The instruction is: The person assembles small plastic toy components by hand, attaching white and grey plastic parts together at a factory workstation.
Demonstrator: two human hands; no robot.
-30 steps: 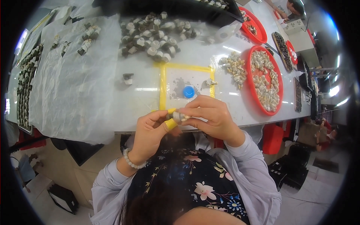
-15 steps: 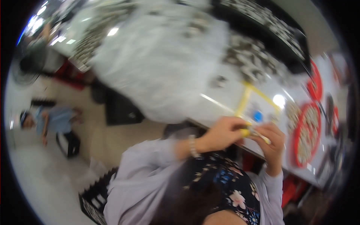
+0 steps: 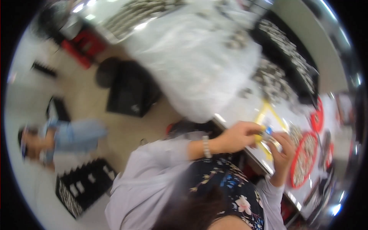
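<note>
Over the table's near edge, my left hand (image 3: 241,136) and my right hand (image 3: 283,147) meet with fingers pinched. Between the left fingertips is a small yellow piece (image 3: 258,138), its kind not clear. The right fingers pinch a small pale, shiny piece (image 3: 273,141), blurred and partly covered. A small blue thing (image 3: 269,130) shows right at the fingertips; whether it is held or lies behind them I cannot tell. Yellow strips (image 3: 276,112) form an angular outline on the white tabletop just beyond my hands.
Red-rimmed round trays (image 3: 294,168) of small pale pieces stand at the right. Grey-and-white small parts (image 3: 273,76) lie heaped by a long black bin (image 3: 285,50). White plastic sheeting (image 3: 191,61) covers the left of the table. On the floor are black crates (image 3: 128,94); a person in blue (image 3: 78,134) is at left.
The whole view has swung, so table and floor things appear shifted. My hands stay together; the blue thing, formerly seen apart beyond them, now shows at my fingertips.
</note>
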